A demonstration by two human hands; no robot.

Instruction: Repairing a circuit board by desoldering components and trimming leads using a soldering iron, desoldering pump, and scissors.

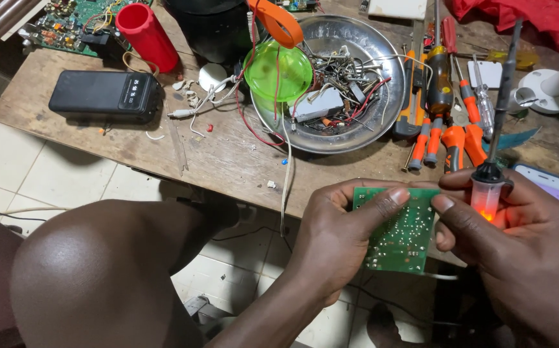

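Circuit board (400, 235) between hands; bowl (382, 51) behind.

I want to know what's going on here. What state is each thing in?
Left hand: grips the green circuit board.
Right hand: holds the soldering iron, handle glowing orange, tip up.
Steel bowl: full of wires and parts.
Red cylinder: lying tilted.

A green circuit board (400, 233), solder side up, is held tilted beside a clear-handled soldering iron (489, 187) glowing orange.
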